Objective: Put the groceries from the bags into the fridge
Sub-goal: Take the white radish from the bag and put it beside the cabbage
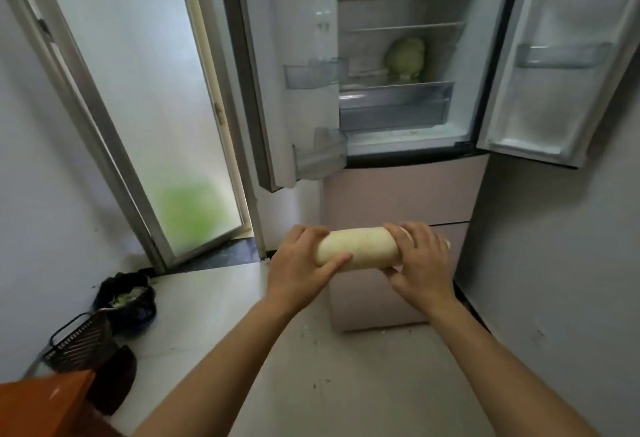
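Observation:
A thick white radish (360,246) lies level in front of me, held at both ends. My left hand (301,263) grips its left end and my right hand (420,260) wraps its right end. Beyond it stands the fridge (398,194) with both upper doors swung open. A pale green cabbage (405,58) sits on a lower shelf inside. Under that shelf is a clear drawer (394,104). A dark bag (126,301) with greens showing lies on the floor at the left.
The left fridge door (277,65) carries clear bins and juts toward me. The right fridge door (561,55) hangs open near a grey wall. A frosted glass door (138,97) stands at the left. A black wire basket (81,339) and an orange stool (41,402) sit at lower left.

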The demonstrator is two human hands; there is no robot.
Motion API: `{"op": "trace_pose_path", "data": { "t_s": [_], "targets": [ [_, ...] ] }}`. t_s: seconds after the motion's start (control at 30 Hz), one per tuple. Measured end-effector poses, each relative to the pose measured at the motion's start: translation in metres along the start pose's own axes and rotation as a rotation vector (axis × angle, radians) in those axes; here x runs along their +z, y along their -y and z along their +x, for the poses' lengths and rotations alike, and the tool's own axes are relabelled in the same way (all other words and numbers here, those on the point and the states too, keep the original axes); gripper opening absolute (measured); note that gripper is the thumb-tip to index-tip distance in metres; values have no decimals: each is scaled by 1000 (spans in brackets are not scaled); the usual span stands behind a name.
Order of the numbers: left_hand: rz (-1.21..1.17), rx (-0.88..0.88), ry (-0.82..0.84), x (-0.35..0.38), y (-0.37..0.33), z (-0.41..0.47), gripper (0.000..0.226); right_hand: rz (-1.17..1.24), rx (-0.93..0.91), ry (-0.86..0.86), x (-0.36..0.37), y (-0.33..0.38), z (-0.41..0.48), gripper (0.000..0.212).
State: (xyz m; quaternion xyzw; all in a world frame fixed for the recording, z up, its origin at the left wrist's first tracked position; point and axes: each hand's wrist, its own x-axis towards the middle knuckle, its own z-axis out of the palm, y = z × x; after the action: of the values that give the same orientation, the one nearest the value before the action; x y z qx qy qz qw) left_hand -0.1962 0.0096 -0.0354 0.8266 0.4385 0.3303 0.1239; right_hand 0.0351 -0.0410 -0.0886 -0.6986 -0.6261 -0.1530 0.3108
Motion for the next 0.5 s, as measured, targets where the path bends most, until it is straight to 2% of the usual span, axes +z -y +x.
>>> {"op": "trace_pose_path", "data": {
  "t_s": [0.27,0.5],
  "targets": [
    [97,240,84,64,-55,124,69,-139,-21,-272,-21,-111,82,78],
    [226,349,-20,145,-45,261,82,-282,-58,-278,17,-186,206,81]
  ]
}}
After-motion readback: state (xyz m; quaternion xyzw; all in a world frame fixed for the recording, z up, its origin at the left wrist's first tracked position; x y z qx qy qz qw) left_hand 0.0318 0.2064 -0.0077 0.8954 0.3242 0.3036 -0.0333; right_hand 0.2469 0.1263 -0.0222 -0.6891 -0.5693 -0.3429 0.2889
